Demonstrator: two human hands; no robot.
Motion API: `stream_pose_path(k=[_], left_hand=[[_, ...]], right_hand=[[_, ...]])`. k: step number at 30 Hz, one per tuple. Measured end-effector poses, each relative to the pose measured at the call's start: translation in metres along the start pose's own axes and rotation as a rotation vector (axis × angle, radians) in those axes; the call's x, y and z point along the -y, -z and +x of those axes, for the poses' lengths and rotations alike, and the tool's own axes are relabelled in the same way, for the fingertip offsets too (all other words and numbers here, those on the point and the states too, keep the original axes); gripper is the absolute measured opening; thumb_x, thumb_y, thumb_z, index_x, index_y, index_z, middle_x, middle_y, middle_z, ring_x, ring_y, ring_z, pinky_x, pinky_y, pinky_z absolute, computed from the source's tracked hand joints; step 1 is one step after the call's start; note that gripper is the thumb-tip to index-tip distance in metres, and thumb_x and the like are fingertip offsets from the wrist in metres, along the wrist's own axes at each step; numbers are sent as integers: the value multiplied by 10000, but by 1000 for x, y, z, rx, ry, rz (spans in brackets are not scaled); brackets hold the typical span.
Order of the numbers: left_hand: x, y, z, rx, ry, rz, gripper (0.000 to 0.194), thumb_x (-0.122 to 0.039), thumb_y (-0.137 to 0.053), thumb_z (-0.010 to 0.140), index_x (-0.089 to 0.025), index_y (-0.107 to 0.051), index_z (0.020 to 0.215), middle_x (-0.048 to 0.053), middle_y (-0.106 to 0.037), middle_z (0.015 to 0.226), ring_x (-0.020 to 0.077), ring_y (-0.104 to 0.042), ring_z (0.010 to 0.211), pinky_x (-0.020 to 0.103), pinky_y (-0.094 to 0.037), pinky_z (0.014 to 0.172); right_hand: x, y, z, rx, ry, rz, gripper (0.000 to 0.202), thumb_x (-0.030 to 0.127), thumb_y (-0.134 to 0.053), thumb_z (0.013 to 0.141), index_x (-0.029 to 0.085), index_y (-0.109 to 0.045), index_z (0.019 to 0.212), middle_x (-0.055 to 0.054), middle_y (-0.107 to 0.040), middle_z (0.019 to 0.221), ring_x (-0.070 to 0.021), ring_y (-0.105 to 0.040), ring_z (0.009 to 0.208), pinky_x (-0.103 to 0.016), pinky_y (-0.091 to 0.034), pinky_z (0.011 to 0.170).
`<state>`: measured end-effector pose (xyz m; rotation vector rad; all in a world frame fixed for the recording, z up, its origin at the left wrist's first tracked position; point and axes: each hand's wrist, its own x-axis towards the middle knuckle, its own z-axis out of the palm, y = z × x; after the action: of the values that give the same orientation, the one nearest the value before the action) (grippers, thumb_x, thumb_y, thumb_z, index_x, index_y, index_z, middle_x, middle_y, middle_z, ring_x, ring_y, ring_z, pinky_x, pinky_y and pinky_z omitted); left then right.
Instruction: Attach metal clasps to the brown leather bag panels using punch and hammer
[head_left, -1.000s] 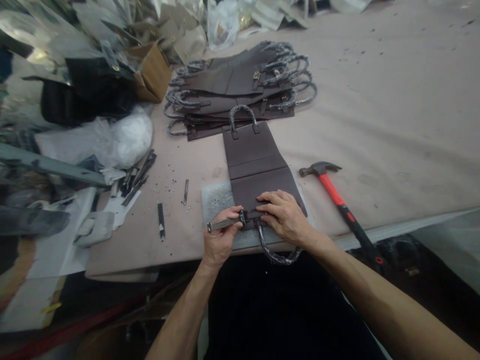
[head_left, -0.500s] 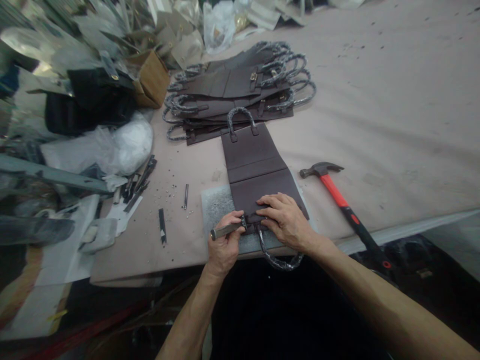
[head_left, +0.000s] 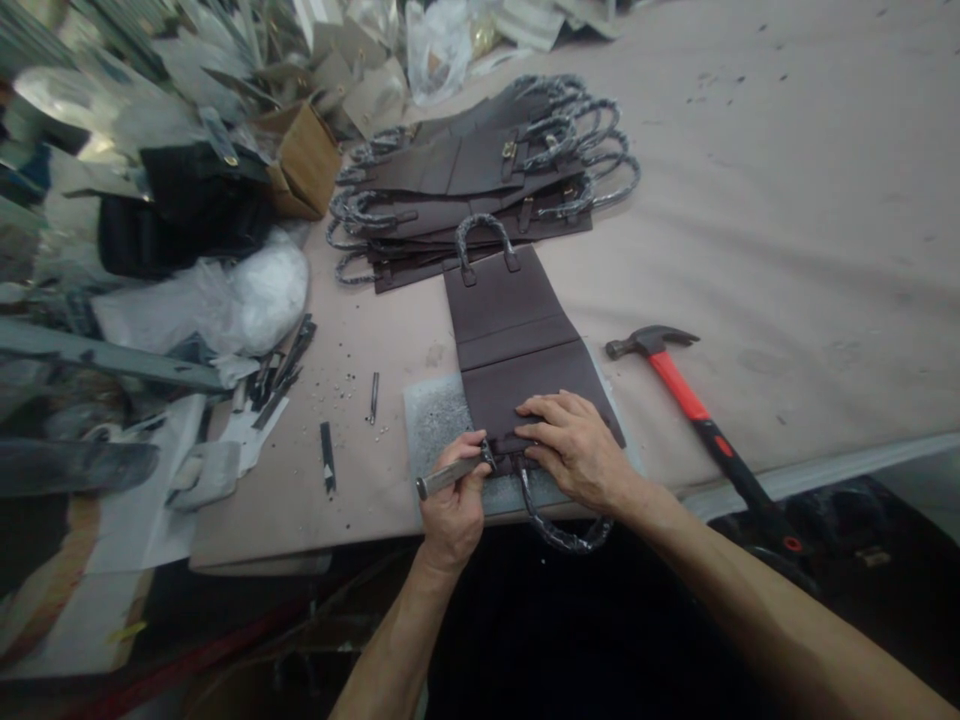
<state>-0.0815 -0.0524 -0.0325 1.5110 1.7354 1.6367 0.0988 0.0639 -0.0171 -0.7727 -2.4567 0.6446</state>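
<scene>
A dark brown leather bag panel (head_left: 517,390) with plastic-wrapped handles at both ends lies lengthwise on the table, its near part over a grey slab (head_left: 431,410). My left hand (head_left: 454,510) is closed round a metal punch (head_left: 450,475), held slantwise with its head against the panel's near left edge. The punch's tip is too small to make out. My right hand (head_left: 574,445) lies on the panel with fingers stretched out, beside the near handle (head_left: 566,540), which hangs past the table edge. A wrapped handle (head_left: 484,228) arches at the far end.
A claw hammer (head_left: 697,410) with a red and black grip lies to the right. Several stacked brown panels (head_left: 442,165) lie behind. On the left are a thin metal rod (head_left: 374,398), a flat dark tool (head_left: 327,455), loose tools (head_left: 289,365) and plastic bags (head_left: 262,285).
The view has shifted slightly. My left hand and the punch are a little lower in the picture, the punch still at the panel's edge. My right hand stays on the panel.
</scene>
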Motion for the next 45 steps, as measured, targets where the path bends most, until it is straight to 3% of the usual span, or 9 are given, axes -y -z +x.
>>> stream_pose_path(k=[9, 22, 30, 33, 36, 39, 41, 43, 45], left_hand=[[-1, -1, -3, -37, -34, 60, 117, -153, -623, 951, -208, -637, 1053, 84, -724, 1141, 217, -698, 1100, 417, -566, 994], [-2, 2, 12, 74, -65, 96, 95, -155, -614, 952, -203, -632, 1032, 90, -727, 1105, 218, -697, 1075, 421, -570, 996], [-2, -8, 23, 122, -169, 142, 103, -133, -571, 962, -201, -600, 1035, 90, -711, 1077, 204, -688, 1069, 384, -578, 969], [0, -10, 24, 136, -208, 151, 120, -117, -555, 963, -199, -581, 1046, 87, -702, 1080, 190, -681, 1074, 371, -575, 970], [2, -9, 24, 153, -219, 168, 106, -129, -546, 971, -202, -572, 1043, 87, -702, 1085, 188, -684, 1071, 370, -575, 967], [3, -8, 23, 153, -219, 170, 76, -162, -547, 981, -205, -573, 1038, 90, -710, 1093, 196, -695, 1064, 374, -583, 952], [5, -8, 22, 151, -226, 156, 70, -174, -557, 982, -206, -579, 1041, 90, -717, 1098, 195, -701, 1064, 362, -585, 949], [6, -9, 22, 145, -233, 143, 80, -168, -563, 978, -206, -586, 1045, 87, -723, 1104, 188, -703, 1070, 345, -582, 955], [7, -9, 22, 142, -232, 135, 92, -159, -562, 975, -206, -591, 1048, 84, -728, 1109, 184, -705, 1075, 336, -580, 960]], right_hand=[[1, 1, 1, 10, -11, 9, 238, 188, -618, 931, 266, -724, 1129, -70, -667, 1302, -301, -577, 1216, -578, -407, 1107], [0, -1, 0, 19, -17, -12, 225, 198, -627, 930, 256, -719, 1127, -72, -665, 1323, -320, -570, 1238, -593, -406, 1105], [1, 0, 0, 18, -22, -8, 230, 192, -619, 928, 245, -726, 1125, -80, -670, 1309, -312, -566, 1229, -581, -402, 1111], [4, 0, 0, -19, -18, 53, 244, 217, -612, 933, 234, -707, 1158, -96, -677, 1297, -307, -581, 1228, -591, -412, 1110], [2, 8, -3, -162, -22, 136, 270, 238, -580, 953, 207, -676, 1203, -125, -670, 1294, -283, -599, 1228, -525, -484, 1068], [-16, 32, -15, -328, -134, 58, 245, 287, -576, 953, 210, -685, 1159, -129, -673, 1266, -288, -614, 1206, -502, -507, 1043], [-36, 53, -29, -371, -268, -89, 257, 340, -574, 937, 206, -696, 1120, -139, -678, 1233, -315, -618, 1188, -527, -482, 1063], [-57, 72, -47, -306, -443, -250, 322, 373, -555, 917, 164, -696, 1117, -177, -679, 1184, -351, -617, 1165, -535, -473, 1054], [-72, 85, -64, -142, -630, -378, 406, 401, -545, 899, 107, -684, 1143, -221, -669, 1136, -381, -623, 1116, -530, -487, 1002]])
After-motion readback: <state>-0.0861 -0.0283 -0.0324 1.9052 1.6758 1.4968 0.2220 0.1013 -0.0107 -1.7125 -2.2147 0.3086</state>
